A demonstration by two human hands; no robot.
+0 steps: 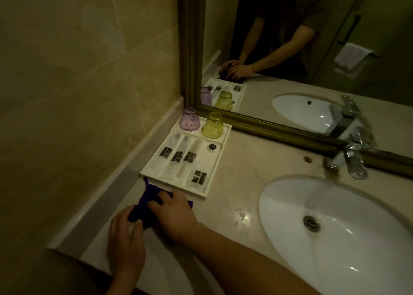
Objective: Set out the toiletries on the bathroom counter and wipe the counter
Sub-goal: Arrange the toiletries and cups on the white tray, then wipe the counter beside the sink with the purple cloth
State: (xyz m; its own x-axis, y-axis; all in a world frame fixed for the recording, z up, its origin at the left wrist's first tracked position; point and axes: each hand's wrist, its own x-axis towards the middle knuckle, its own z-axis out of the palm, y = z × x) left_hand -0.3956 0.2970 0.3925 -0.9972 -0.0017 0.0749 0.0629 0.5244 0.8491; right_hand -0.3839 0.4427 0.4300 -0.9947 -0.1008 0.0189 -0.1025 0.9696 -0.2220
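Note:
A dark purple cloth [149, 197] lies on the beige stone counter [237, 183] just in front of a white toiletry tray [214, 178]. My right hand [176, 216] presses flat on the cloth. My left hand [125, 239] grips the cloth's near left edge. The tray holds several clear packets with dark labels [177, 156] in its slots and a small round cap [212, 147]. At the tray's far end stand two upturned glasses, one purple [190, 118] and one yellow [213, 125].
A white oval sink [335, 225] fills the counter's right side, with a chrome tap [355, 158] behind it. A gilt-framed mirror [312, 49] stands at the back. The tiled wall [78, 71] and its ledge run along the left. Water drops [240, 213] lie near the sink.

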